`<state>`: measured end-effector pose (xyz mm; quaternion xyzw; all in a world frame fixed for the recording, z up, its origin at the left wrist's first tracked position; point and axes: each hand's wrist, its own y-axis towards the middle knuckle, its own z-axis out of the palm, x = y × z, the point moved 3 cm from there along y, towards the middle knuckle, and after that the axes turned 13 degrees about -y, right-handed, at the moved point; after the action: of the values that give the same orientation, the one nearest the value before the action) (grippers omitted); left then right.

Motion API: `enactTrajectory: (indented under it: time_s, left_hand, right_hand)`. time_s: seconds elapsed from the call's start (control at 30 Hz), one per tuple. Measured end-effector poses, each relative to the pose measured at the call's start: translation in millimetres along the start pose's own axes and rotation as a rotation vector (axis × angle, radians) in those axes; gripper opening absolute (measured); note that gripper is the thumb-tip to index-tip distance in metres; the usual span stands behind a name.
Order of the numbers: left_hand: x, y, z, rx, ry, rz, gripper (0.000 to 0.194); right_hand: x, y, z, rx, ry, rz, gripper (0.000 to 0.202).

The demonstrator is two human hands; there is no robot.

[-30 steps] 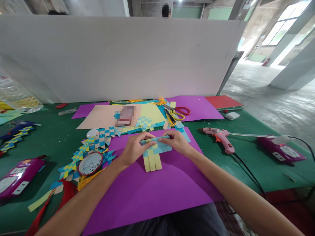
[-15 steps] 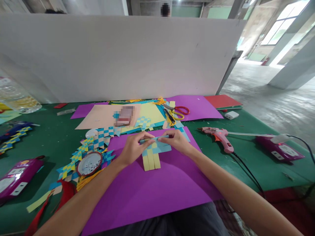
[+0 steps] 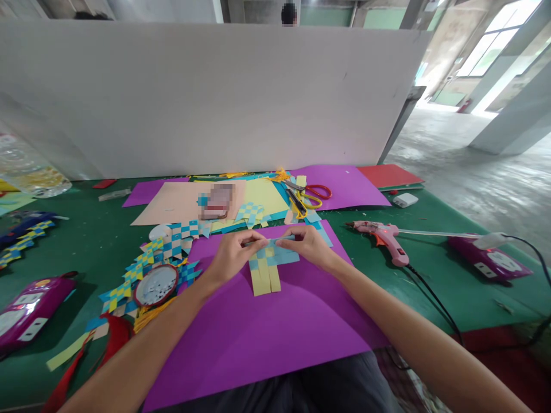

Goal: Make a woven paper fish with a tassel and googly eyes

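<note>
Over a purple sheet [image 3: 258, 338], both my hands pinch the upper edge of a small woven piece of paper strips [image 3: 270, 259]. Yellow strips hang down from it towards me, crossed by light blue ones that stick out to the right. My left hand [image 3: 236, 252] grips its upper left with thumb and forefinger. On the upper right, my right hand [image 3: 307, 245] holds a light blue strip between thumb and fingers. The fingertips partly cover the weave's top edge.
A pink glue gun [image 3: 385, 238] with a cord lies right, near a purple power strip [image 3: 491, 261]. Scissors [image 3: 316, 195] and a box cutter [image 3: 296, 203] lie behind my hands. Left are woven paper pieces [image 3: 174, 241], a round dish [image 3: 155, 285] and another power strip [image 3: 32, 310].
The yellow strips have shifted: their lower ends now overlap more, with fewer gaps between them. My hands stay in nearly the same place, still pinching the weave.
</note>
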<state>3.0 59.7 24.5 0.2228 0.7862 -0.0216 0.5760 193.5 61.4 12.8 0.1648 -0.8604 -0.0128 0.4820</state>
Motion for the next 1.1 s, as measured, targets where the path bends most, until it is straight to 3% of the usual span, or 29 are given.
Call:
enactTrajectory:
  time_s: [0.5,0.93,1.1]
  left_hand:
    - [-14,-3,5.9,0.053,0.090,0.128,0.019]
    - [-10,0,6.2,0.118,0.131,0.060,0.029]
    - [-7,2,1.1,0.057,0.129,0.041,0.032]
  right_hand:
    - [3,-1,2,0.040,0.016,-0.015,0.031]
    - [6,-1,3,0.106,0.025,-0.007,0.029]
    - [4,0,-1,0.075,0.064,0.013,0.041]
